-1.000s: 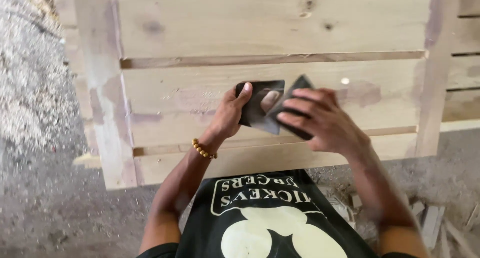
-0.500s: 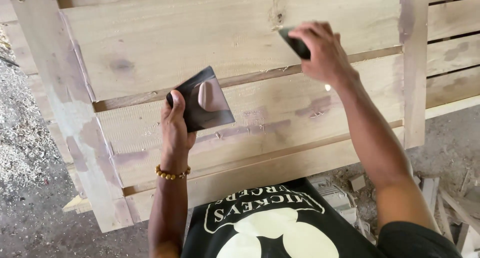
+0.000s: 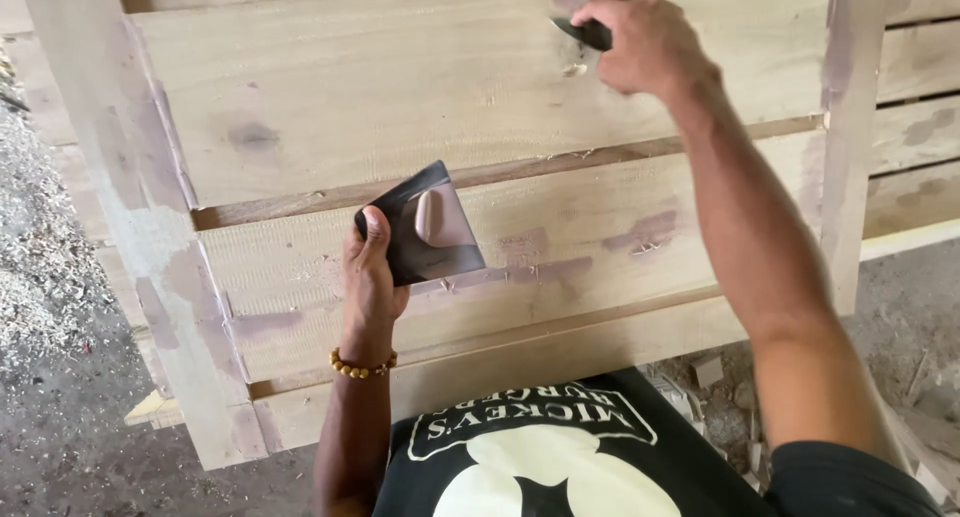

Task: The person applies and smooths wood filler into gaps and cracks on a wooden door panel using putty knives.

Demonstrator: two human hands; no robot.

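Observation:
My left hand (image 3: 370,277) holds a dark flat scraper blade (image 3: 425,227) with a dab of pinkish wood filler (image 3: 430,215) on it, in front of the lower plank. My right hand (image 3: 640,42) is raised to the upper plank (image 3: 400,87) and grips a small dark putty knife (image 3: 585,32), its edge pressed on the wood near a knot. Pinkish filler patches (image 3: 645,232) show on the planks. A bead bracelet (image 3: 362,365) sits on my left wrist.
The planks belong to a large pale wooden frame with upright posts at left (image 3: 130,227) and right (image 3: 850,127). Sawdust (image 3: 40,277) covers the ground at left. Wood offcuts (image 3: 720,377) lie on the floor at lower right.
My hands have separated: the right hand rose from the blade to the upper plank with the putty knife. The left hand stayed low with the filler blade.

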